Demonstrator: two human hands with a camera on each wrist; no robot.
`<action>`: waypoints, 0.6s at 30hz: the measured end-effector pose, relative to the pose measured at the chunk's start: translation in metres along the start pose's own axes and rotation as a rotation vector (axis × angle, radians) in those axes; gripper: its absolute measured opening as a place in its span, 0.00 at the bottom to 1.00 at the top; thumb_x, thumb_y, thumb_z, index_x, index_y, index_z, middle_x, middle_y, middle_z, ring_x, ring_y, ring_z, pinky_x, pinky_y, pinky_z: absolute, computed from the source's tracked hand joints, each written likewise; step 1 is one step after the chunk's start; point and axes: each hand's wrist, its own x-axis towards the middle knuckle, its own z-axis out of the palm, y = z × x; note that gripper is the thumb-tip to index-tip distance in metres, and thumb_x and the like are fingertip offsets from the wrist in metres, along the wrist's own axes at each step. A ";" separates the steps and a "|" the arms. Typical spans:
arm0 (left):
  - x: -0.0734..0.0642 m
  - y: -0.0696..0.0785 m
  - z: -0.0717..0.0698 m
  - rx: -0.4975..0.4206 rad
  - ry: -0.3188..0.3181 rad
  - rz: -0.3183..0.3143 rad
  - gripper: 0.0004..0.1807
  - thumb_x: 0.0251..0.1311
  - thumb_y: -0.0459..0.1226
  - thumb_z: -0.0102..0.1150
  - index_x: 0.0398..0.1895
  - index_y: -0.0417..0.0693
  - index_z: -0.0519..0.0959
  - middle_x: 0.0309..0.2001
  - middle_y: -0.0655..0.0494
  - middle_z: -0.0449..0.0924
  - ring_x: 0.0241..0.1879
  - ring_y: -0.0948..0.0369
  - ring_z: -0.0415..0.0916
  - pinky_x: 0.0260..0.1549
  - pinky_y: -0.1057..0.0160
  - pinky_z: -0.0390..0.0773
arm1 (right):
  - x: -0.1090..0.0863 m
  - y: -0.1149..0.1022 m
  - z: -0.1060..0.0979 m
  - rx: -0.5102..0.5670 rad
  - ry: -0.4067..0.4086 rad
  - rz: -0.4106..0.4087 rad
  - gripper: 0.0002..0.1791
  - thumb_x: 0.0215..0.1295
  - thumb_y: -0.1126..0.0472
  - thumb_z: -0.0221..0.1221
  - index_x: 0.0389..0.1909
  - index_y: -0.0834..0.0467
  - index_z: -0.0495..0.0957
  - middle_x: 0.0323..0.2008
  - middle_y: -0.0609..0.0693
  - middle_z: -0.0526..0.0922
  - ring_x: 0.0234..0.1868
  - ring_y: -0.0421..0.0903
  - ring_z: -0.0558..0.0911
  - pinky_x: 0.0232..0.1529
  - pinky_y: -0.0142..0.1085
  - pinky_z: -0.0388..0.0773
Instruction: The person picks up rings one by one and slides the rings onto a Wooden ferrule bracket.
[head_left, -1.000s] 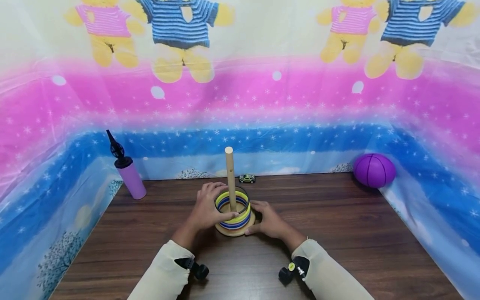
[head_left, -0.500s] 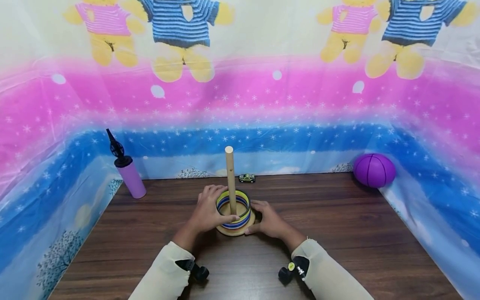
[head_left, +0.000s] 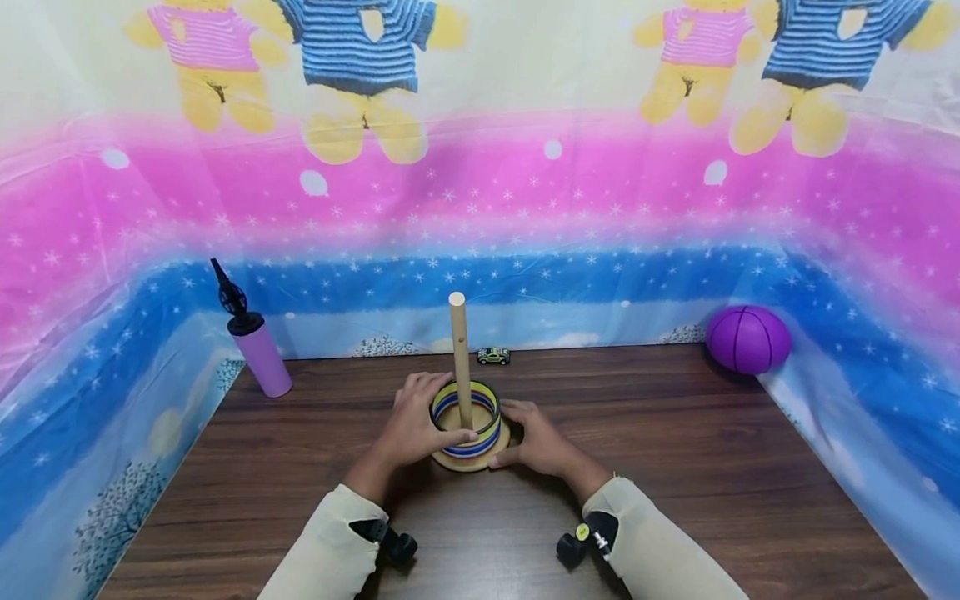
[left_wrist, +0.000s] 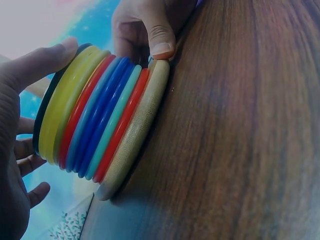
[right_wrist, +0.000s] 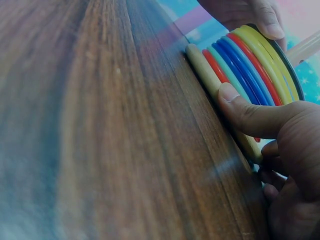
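Note:
A wooden peg (head_left: 460,354) stands upright on a round wooden base (left_wrist: 136,132) at the middle of the table. Around the peg lies a stack of colored rings (left_wrist: 93,115), with red at the bottom, then teal, blue, red and yellow. The topmost is a black ring (left_wrist: 42,117), level on the yellow ones. My left hand (head_left: 415,422) holds this black ring from the left, thumb over its near edge and fingers at the far side. With thumb and fingers, my right hand (head_left: 543,443) grips the base's right edge, low by the tabletop.
Behind the peg, a small toy car (head_left: 493,357) stands at the table's back edge. A purple hand pump (head_left: 261,358) is at the back left, and a purple ball (head_left: 748,340) at the back right. A printed cloth (head_left: 570,275) encloses the table's back and sides.
The black ring, raised and tilted at its far side one second ago, has come down onto the stack. My left hand sank slightly with it; the right hand stayed still.

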 end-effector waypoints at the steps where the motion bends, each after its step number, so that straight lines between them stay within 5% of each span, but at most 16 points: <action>1: 0.000 0.000 0.000 0.001 0.002 0.000 0.55 0.53 0.56 0.85 0.80 0.42 0.72 0.76 0.41 0.74 0.77 0.42 0.63 0.73 0.30 0.63 | 0.000 0.000 0.000 -0.002 -0.001 0.002 0.53 0.56 0.55 0.85 0.80 0.63 0.70 0.82 0.61 0.68 0.85 0.66 0.62 0.83 0.66 0.59; 18: -0.003 -0.002 -0.003 -0.048 -0.008 0.015 0.60 0.51 0.53 0.88 0.84 0.44 0.66 0.79 0.39 0.70 0.79 0.38 0.61 0.74 0.24 0.61 | -0.001 -0.004 -0.002 0.008 -0.014 0.024 0.54 0.55 0.54 0.85 0.80 0.64 0.70 0.82 0.61 0.68 0.85 0.66 0.61 0.83 0.66 0.59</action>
